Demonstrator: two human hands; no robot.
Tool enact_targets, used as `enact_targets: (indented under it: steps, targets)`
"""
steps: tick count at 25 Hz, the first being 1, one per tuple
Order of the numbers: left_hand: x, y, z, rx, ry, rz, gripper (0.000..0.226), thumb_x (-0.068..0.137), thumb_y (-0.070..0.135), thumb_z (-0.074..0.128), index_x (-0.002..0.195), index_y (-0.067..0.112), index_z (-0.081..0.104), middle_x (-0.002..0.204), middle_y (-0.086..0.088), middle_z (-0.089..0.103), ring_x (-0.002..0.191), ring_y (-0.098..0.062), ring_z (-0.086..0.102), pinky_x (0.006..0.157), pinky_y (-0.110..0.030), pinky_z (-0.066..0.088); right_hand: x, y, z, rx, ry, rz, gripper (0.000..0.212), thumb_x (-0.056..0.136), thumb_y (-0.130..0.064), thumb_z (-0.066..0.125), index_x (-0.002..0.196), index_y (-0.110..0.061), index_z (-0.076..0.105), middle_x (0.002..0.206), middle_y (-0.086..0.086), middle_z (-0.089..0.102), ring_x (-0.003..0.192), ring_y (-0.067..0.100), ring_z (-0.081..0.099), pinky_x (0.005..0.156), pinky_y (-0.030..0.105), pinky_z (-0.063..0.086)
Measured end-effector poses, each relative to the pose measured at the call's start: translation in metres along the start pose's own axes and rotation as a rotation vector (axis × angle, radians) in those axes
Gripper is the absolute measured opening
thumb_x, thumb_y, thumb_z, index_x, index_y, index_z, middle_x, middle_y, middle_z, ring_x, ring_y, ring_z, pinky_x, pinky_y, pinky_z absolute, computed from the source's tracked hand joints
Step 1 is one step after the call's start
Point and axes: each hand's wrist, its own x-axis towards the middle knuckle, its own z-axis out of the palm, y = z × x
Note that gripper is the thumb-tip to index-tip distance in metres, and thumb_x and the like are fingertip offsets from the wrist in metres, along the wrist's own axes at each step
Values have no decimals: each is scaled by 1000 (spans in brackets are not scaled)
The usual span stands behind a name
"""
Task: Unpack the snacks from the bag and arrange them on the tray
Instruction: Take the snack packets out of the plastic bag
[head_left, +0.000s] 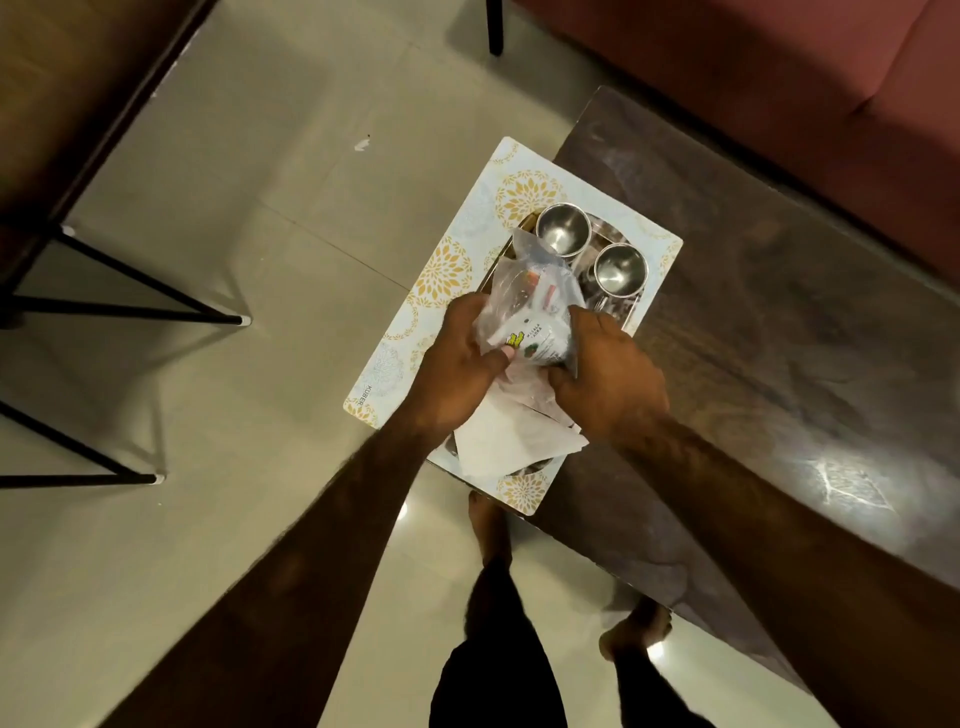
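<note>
Both hands hold a clear plastic bag over a steel tray. My left hand grips the bag's left side, thumb pressed on it. My right hand grips its right side. Inside the bag shows a white snack packet with green and yellow print, and some red-marked items higher up. A white paper or bag lies under my wrists on the tray's near end. Two steel cups stand on the tray's far end.
The tray sits on a patterned placemat that overhangs the left end of a dark wooden table. A red sofa lies beyond. Black metal furniture legs stand on the tiled floor at left. My feet are below.
</note>
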Motion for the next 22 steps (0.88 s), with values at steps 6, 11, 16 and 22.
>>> enact_targets:
  steps: [6, 11, 16, 22]
  targets:
    - [-16, 3, 4, -163, -96, -248, 26, 89, 17, 69, 113, 25, 67, 99, 11, 76, 95, -9, 73, 67, -18, 54, -5, 7, -15, 140, -62, -16, 58, 87, -28, 70, 141, -20, 49, 135, 8, 59, 124, 30, 56, 99, 45, 49]
    - [-17, 7, -3, -176, -35, -273, 30, 86, 39, 72, 111, 24, 70, 83, 12, 77, 86, -20, 74, 52, -21, 54, 1, 10, -21, 188, 28, -37, 59, 86, -21, 70, 140, -17, 48, 135, 9, 60, 123, 30, 56, 96, 37, 46]
    - [-26, 18, -1, -423, -126, -293, 57, 79, 28, 76, 131, 24, 55, 118, -3, 71, 88, -17, 76, 67, -39, 60, -18, 4, -31, 268, -5, -72, 82, 77, -17, 67, 153, -20, 36, 151, 6, 49, 136, 26, 47, 107, 42, 45]
    - [-37, 30, -3, -357, -159, -250, 53, 79, 12, 70, 129, 16, 56, 119, -10, 70, 95, -28, 75, 79, -49, 62, -64, -6, -41, 295, 133, -162, 63, 89, -40, 67, 145, -17, 50, 149, 2, 52, 138, 21, 46, 113, 39, 38]
